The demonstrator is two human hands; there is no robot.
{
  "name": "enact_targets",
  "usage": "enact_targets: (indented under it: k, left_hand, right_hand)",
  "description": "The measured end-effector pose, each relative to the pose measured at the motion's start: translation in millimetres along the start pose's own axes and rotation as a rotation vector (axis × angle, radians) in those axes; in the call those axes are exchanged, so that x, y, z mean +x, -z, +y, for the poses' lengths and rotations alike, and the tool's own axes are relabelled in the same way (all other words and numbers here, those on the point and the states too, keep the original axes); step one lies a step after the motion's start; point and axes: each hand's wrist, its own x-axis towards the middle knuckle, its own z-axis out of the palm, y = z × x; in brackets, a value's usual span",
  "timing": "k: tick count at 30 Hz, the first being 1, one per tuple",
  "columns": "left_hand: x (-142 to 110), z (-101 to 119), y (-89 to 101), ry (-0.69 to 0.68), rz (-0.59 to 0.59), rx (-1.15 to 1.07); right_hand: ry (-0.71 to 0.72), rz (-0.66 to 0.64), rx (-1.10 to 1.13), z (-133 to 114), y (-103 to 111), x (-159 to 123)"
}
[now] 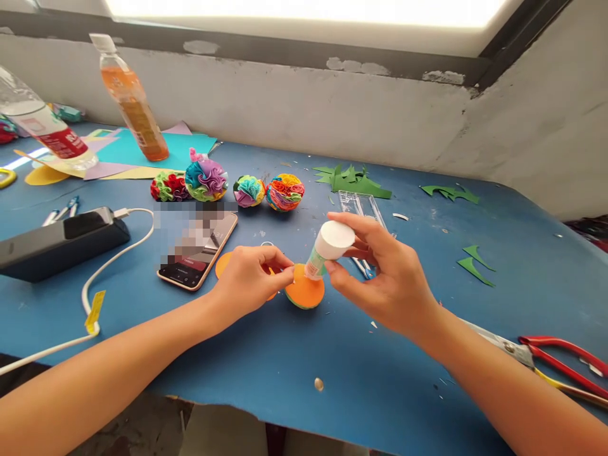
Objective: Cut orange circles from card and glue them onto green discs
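In my right hand (380, 272) is a white glue stick (319, 252), tilted, gripped between thumb and fingers. Its lower end meets an orange paper circle (304, 294) that has a thin green edge below. My left hand (251, 272) pinches the left rim of that circle between thumb and forefinger. Another orange paper piece (222, 265) lies partly hidden under the left hand. Behind the right hand sits a clear plastic case (361, 204) with blue-tipped items, partly covered by the fingers.
A phone (197, 253) and a black power bank (66, 237) with a white cable lie left. Colourful ruffled balls (206, 179), green paper scraps (354, 180) and two bottles (135, 107) stand or lie farther back. Red-handled scissors (536, 348) rest beside the right forearm.
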Motion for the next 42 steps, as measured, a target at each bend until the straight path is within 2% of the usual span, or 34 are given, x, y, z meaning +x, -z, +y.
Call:
enact_targets:
  k: [11, 14, 19, 24, 34, 42]
  left_hand:
    - [1, 2, 2.0, 0.045, 0.002, 0.022]
    - [1, 4, 3.9, 0.028, 0.018, 0.018]
    - [2, 3, 4.7, 0.044, 0.026, -0.003]
    - [2, 2, 4.4, 0.064, 0.039, -0.017]
    - [2, 1, 4.7, 0.047, 0.067, 0.000]
    - [2, 0, 5.6, 0.027, 0.064, -0.021]
  right_hand:
    - [-0.017, -0.170, 0.004, 4, 18, 7]
    - [0.016, -0.168, 0.011, 3, 21, 7]
    - [0.025, -0.094, 0.047, 2, 17, 4]
    - [0.008, -0.214, 0.076, 5, 12, 3]
    - [0.055, -0.229, -0.061, 6, 19, 4]
    - [0.027, -0.353, -0.097, 5, 31, 7]
